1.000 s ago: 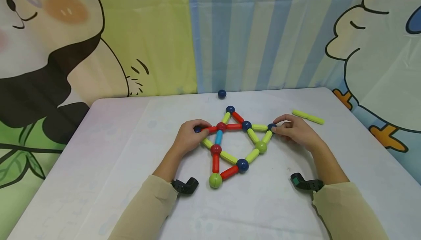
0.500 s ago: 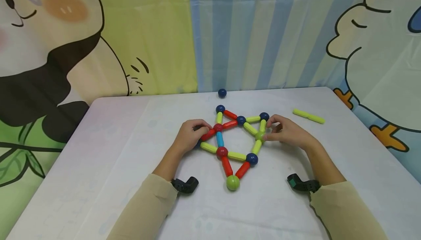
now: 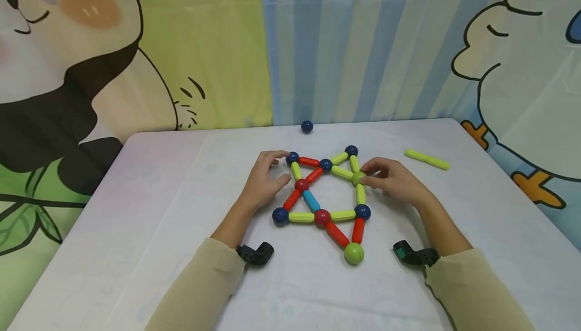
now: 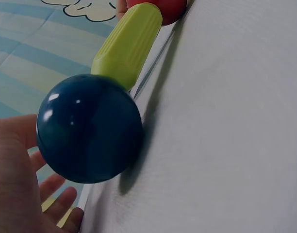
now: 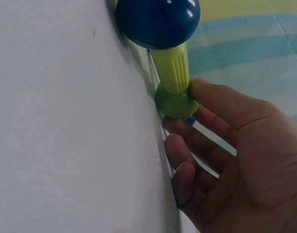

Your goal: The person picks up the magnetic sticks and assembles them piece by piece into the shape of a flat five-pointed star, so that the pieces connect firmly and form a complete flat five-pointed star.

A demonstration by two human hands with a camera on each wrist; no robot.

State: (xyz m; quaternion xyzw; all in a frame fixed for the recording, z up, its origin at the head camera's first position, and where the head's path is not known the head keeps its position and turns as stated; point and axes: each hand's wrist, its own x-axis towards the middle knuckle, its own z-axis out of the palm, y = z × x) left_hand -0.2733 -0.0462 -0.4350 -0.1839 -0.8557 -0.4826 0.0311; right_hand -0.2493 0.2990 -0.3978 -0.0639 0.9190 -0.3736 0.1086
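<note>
A flat star-like frame of magnetic rods and balls lies on the white table, with red rods point(image 3: 337, 234), yellow-green rods point(image 3: 301, 217) and one blue rod point(image 3: 311, 201). My right hand point(image 3: 392, 179) pinches the green ball point(image 3: 358, 178) on its right side between thumb and fingers; the right wrist view shows the same green ball point(image 5: 176, 103). Fingers extended, my left hand point(image 3: 263, 182) reaches its fingertips to the far-left blue ball point(image 3: 292, 158). Whether they touch it is hard to tell. Another blue ball point(image 4: 90, 128) fills much of the left wrist view, in front of that hand.
A loose dark blue ball point(image 3: 306, 127) sits at the table's back edge. Two yellow-green rods point(image 3: 427, 159) lie end to end at the right, beyond the right hand. A printed cloth point(image 3: 236, 53) hangs behind the table point(image 3: 181, 195).
The frame has turned anticlockwise on the table. My right hand went from the blue corner ball to the green ball. My left hand left the lower-left corner and spread its fingers toward the upper-left ball.
</note>
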